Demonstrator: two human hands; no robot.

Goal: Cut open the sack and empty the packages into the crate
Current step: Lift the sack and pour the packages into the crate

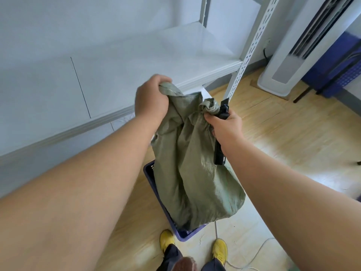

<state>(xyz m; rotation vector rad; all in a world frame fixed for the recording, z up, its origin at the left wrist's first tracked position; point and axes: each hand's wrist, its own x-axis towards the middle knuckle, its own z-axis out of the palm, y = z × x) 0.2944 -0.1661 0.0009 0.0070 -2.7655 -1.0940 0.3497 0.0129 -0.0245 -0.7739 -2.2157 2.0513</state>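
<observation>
Head view: two hands (151, 98) (224, 124) hold one sack (191, 173) over one crate (149, 171); contents hidden.

This looks like a small storeroom or a parcel sorting room. A white metal shelving rack (121, 75) with broad bare shelves and a perforated upright post (252, 47) fills the left side. The floor (293, 133) has a light wood pattern. A blue plastic crate (181, 234) stands on it. More blue crates (343, 73) and a white standing appliance (289, 61) are at the right wall.
</observation>
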